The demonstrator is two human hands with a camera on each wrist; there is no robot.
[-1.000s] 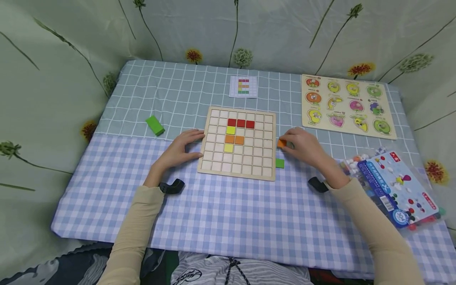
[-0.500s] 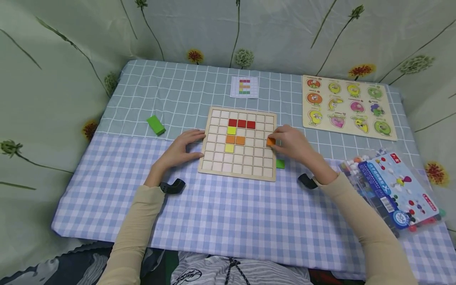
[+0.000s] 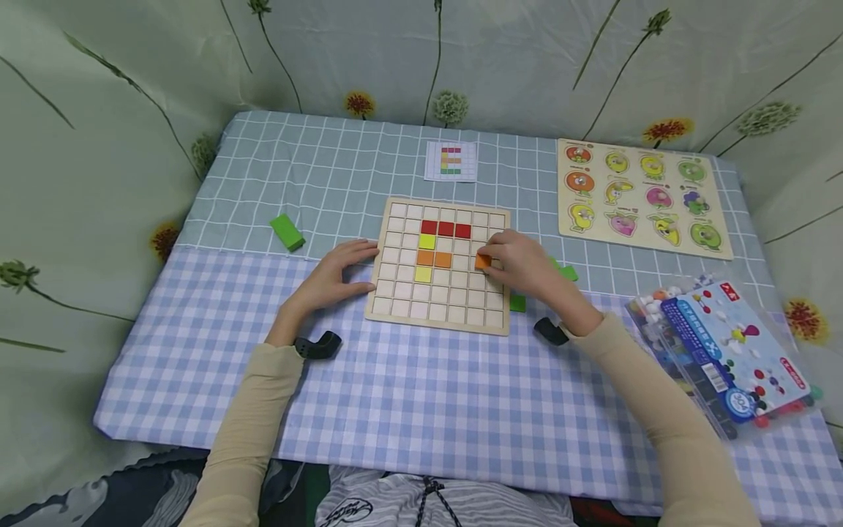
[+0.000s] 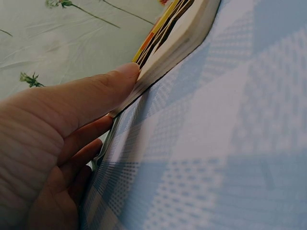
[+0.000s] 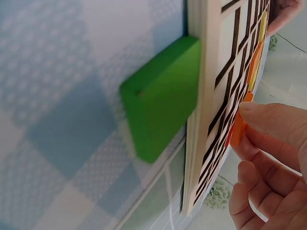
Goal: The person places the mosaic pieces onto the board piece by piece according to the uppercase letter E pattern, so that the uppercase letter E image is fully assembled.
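Between its thumb and index finger my right hand (image 3: 523, 265) pinches an orange square tile (image 3: 483, 261) above the right columns of the wooden grid board (image 3: 421, 321). My left hand (image 3: 336, 277) rests at the board's left edge, fingers extended, thumb against the rim in the left wrist view. On the board sit a row of three red tiles (image 3: 446, 229), two orange tiles (image 3: 434, 258) side by side, and single yellow tiles (image 3: 426, 241) above and below the left orange one. A green tile (image 5: 163, 96) lies against the board's right side in the right wrist view.
A pattern card (image 3: 451, 161) lies behind the board. Green blocks (image 3: 287, 232) are at the left, and more green tiles (image 3: 568, 273) show partly behind the right hand. A fruit puzzle board (image 3: 645, 197) and a clear plastic box (image 3: 731, 359) stand at the right.
My right hand has carried the orange tile leftward from beside the board to over its right columns, uncovering green tiles on the cloth. The left hand has stayed in place.
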